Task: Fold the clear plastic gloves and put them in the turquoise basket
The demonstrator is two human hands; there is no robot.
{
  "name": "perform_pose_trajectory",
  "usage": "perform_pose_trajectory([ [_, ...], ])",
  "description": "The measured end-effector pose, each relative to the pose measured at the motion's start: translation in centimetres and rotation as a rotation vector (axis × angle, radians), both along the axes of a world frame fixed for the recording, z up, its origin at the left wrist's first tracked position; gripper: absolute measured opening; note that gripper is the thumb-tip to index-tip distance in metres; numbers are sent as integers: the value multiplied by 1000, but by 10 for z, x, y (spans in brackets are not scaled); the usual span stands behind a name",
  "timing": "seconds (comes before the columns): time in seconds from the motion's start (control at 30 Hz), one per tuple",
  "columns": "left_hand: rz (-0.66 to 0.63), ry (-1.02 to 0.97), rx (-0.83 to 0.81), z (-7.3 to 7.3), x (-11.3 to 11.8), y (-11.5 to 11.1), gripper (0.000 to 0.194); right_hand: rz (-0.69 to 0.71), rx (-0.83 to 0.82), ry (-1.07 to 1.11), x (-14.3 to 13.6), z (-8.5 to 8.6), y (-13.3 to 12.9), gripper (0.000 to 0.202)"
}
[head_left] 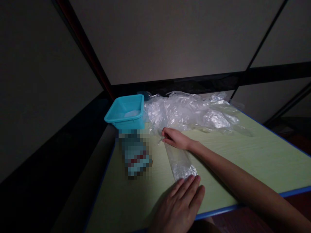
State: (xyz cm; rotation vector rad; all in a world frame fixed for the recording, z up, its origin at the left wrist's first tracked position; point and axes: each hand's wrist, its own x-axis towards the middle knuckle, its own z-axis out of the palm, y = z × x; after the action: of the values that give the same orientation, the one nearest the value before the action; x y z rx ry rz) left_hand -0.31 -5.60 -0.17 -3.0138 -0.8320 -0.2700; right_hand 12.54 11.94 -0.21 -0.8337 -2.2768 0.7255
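Observation:
A clear plastic bag (178, 158) lies flat on the light green table (243, 155), running lengthwise between my two hands. My left hand (179, 202) rests palm down on the near end of the bag, its fingers stretched out. At the far end, my right hand (175, 138) has its fingers curled and closed around the bag's edge, with a small bit of plastic showing beside the fingertips. Behind my right hand spreads a crumpled heap of clear plastic bags (184, 111).
A turquoise basket (128, 123) with something whitish inside stands at the back left. In front of it lies a pixelated, blurred object (136, 153). Dark-trimmed panels (170, 38) rise behind the table, whose edge is blue.

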Motion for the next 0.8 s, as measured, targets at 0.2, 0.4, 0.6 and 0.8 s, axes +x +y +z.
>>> perform_pose_trajectory([
  [0.2,0,9,2,2,1,1,45,22,29,31,13,28,-11,12],
  [0.4,25,-36,-4,-1,3,0,38,420,-129,-67,30,56,-89,31],
  [0.6,90,-57,-87,-4,5,-5,24,566,-236,-183,36,42,-121,43],
  [0.8,63,-113,17,-8,7,-2,30,542,-208,-131,33,32,-98,42],
])
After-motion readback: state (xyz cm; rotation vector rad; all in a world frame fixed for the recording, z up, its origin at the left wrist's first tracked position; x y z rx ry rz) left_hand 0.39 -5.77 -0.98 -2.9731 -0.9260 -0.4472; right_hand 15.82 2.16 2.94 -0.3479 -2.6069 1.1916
